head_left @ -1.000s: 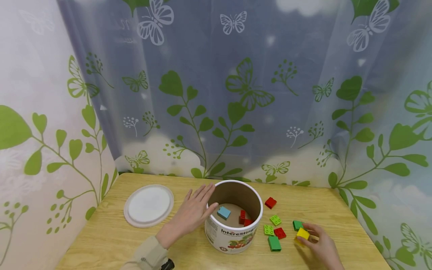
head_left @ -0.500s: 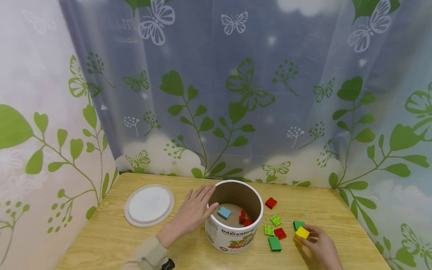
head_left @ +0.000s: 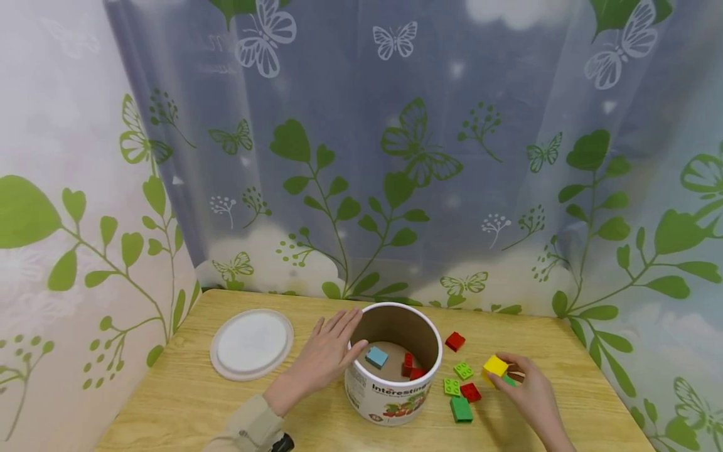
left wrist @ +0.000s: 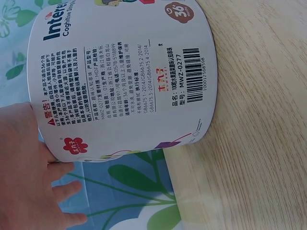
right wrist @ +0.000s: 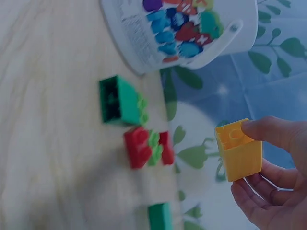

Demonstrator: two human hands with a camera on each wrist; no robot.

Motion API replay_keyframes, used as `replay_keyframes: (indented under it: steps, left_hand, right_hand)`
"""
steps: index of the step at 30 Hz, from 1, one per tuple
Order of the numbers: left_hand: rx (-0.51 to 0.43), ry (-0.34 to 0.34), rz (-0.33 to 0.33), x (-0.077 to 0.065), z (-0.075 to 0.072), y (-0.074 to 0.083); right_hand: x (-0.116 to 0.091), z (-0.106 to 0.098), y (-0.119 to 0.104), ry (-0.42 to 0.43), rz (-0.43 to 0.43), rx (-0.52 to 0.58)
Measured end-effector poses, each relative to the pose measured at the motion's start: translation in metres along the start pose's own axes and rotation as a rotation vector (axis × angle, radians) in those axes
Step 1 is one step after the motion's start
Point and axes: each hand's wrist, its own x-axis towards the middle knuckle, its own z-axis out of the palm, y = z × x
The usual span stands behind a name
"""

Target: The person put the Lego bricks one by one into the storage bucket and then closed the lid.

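Observation:
My right hand (head_left: 529,384) pinches a yellow toy brick (head_left: 495,368) between thumb and fingers, lifted over the table. In the right wrist view the yellow brick (right wrist: 239,149) shows its hollow underside beside the thumb. Partly behind that hand lies a green brick (head_left: 509,380). With fingers straight, my left hand (head_left: 324,356) rests at the left rim of a white round bucket (head_left: 390,402). Inside the bucket are a light blue brick (head_left: 376,357) and red bricks (head_left: 408,364). The left wrist view has the left hand (left wrist: 29,177) against the bucket's printed wall (left wrist: 124,81).
Right of the bucket lie a red brick (head_left: 455,341), two lime bricks (head_left: 463,370), another red brick (head_left: 471,392) and a green brick (head_left: 461,409). A white round lid (head_left: 251,343) lies on the wooden table (head_left: 186,402) at left. A patterned curtain (head_left: 339,188) hangs behind.
My right hand has raised the yellow brick and brought it slightly left and away from me, now covering part of the green brick. The left hand stays at the rim.

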Motion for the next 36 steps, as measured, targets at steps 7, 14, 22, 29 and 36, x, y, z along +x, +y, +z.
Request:
replay_keyframes:
  steps: [7,14,22,29,36]
  left_hand:
    - [0.011,0.004,0.008,0.000,0.000,0.001]
    - [0.025,0.014,0.018,0.000,0.001,0.000]
    - [0.016,0.008,0.012,-0.001,0.002,-0.002]
    - [0.025,0.003,0.014,0.000,0.000,-0.002]
    - [0.056,0.003,0.013,0.000,0.001,-0.001]
  right_hand:
    - [0.003,-0.003,-0.024,0.023,-0.044,0.007]
    - [0.007,-0.003,-0.040,0.049,-0.103,0.020]
    - [0.014,-0.004,-0.059,0.061,-0.137,0.034]
    - [0.021,-0.002,-0.077,0.088,-0.214,0.089]
    - [0.028,0.007,-0.095,0.074,-0.244,0.151]
